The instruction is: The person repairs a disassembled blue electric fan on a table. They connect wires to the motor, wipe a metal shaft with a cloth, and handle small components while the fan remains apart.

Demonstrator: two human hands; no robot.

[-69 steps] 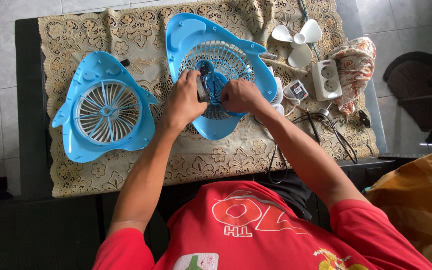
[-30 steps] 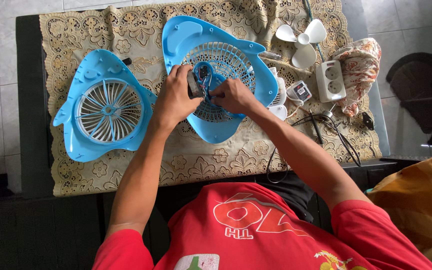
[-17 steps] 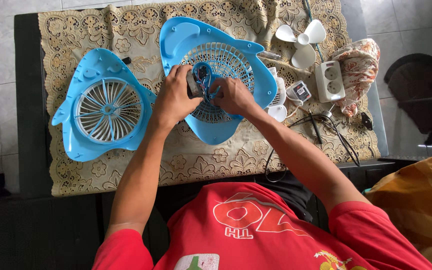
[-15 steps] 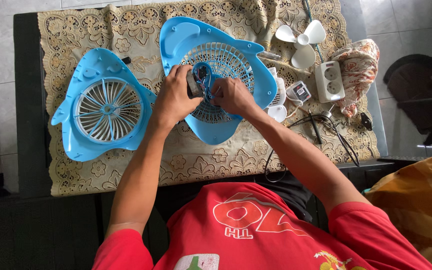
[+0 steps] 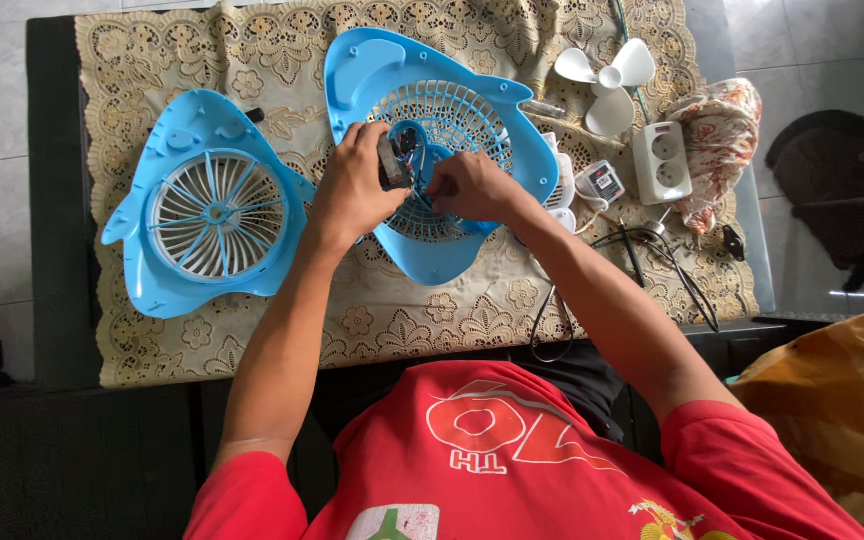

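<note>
Presently, both hands work at the centre of the rear fan shell (image 5: 392,70), a light blue, fish-shaped plastic housing with a white grille, lying flat on the lace tablecloth (image 5: 432,310). The left hand (image 5: 357,190) is closed around a small dark motor (image 5: 392,165), thumb on one side and fingers wrapped over the other, holding it just above the middle of the grille. The motor sits at the inner edge of that hand, toward the right hand. The right hand (image 5: 472,185) lies just beside it, fingers pinched together on thin wires (image 5: 414,150) that run from the motor; the exact contact point is hidden by the fingertips. The two hands nearly touch over the hub.

A second blue shell, the front fan shell (image 5: 214,205), with its own round white grille, lies to the left of the hands, its edge close to the left wrist but apart from the first shell.

To the right of the work area lie a white propeller blade (image 5: 607,80), a white power socket block (image 5: 662,160), a small white charger (image 5: 602,182), a crumpled patterned cloth (image 5: 722,140), and black cables (image 5: 652,270) trailing toward the table edge. None of these touches either hand.
</note>
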